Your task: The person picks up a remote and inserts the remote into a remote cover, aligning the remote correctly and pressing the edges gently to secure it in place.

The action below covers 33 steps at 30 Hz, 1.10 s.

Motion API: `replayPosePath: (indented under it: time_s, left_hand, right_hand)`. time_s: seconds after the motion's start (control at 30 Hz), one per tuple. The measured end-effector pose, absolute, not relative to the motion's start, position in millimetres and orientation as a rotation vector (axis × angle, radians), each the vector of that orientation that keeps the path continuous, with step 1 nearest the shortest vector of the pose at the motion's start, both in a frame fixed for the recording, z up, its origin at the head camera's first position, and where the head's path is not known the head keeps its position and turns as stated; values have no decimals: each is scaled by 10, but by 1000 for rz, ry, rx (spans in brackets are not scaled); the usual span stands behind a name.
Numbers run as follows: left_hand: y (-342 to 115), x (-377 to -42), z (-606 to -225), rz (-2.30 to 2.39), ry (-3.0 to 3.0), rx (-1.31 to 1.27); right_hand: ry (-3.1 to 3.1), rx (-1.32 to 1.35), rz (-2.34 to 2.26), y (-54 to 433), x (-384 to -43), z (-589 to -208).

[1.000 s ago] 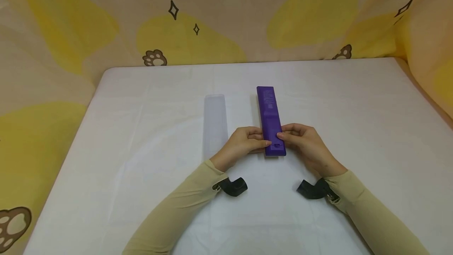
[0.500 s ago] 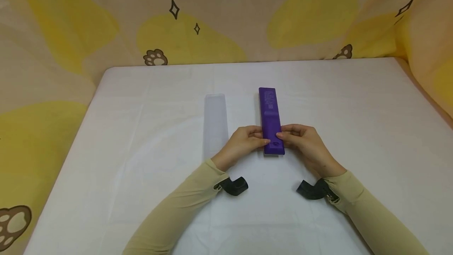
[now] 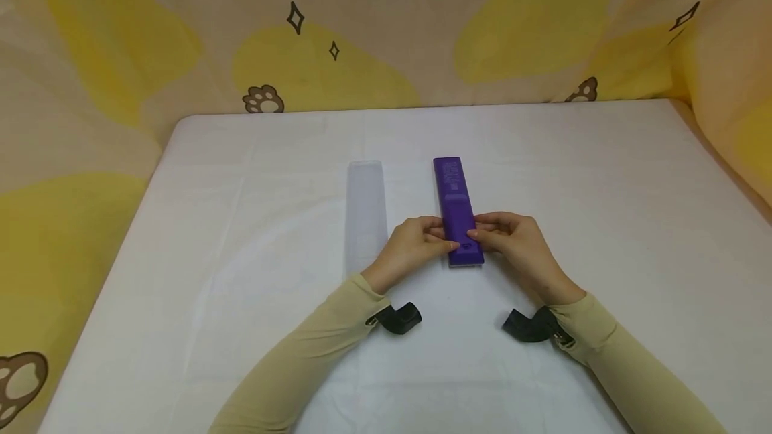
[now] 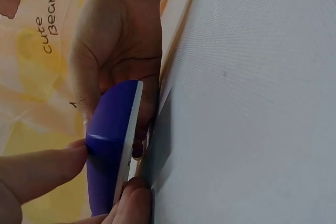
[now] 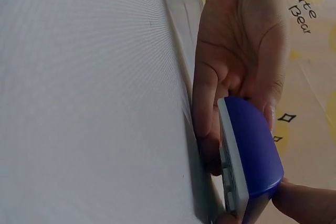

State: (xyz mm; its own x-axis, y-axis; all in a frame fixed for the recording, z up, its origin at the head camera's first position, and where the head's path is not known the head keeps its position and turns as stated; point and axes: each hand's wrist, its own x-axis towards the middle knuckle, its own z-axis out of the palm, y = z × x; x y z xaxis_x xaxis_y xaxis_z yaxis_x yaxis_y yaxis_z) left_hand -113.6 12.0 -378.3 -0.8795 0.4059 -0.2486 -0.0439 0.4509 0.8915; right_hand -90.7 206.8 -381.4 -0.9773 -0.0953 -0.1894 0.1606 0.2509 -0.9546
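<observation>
A remote control (image 3: 454,203) with a purple back and a white button side lies between both hands, its back facing up. My left hand (image 3: 409,246) pinches its near left edge, thumb on the back near the battery-cover latch (image 3: 466,246). On the opposite edge my right hand (image 3: 521,250) pinches it likewise, thumb on top and fingers under. In the right wrist view, buttons (image 5: 227,177) show on the underside of the remote, which is held just over the tabletop. Its shadow (image 4: 160,129) falls on the cloth in the left wrist view.
Left of the remote lies a long translucent sleeve or cover (image 3: 365,209), its near end partly behind my left wrist. A white cloth covers the table (image 3: 241,273). Behind the far edge hangs a yellow-patterned curtain (image 3: 362,32). Black camera mounts (image 3: 398,319) stick out from both wrists.
The remote's far end has dipped and swung slightly left, toward the translucent cover. Both hands keep their pinch at the near end and have barely shifted.
</observation>
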Motion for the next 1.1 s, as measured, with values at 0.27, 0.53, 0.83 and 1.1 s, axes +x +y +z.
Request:
replayPosePath:
  time_s: [0.27, 0.53, 0.83, 1.1]
  left_hand:
    - [107, -1123, -3792, 1449, 2275, 319]
    - [104, -1133, -3817, 1631, 2109, 216]
    - [94, -1130, -3797, 1448, 2295, 239]
    - [97, -1121, -3785, 1392, 2367, 310]
  right_hand:
    - [2294, 66, -1811, 2072, -899, -3815]
    - [2215, 143, -1882, 2086, -895, -3816]
    - [2248, 98, -1810, 2115, -923, -3794]
    - [2365, 24, -1606, 2140, -940, -3775]
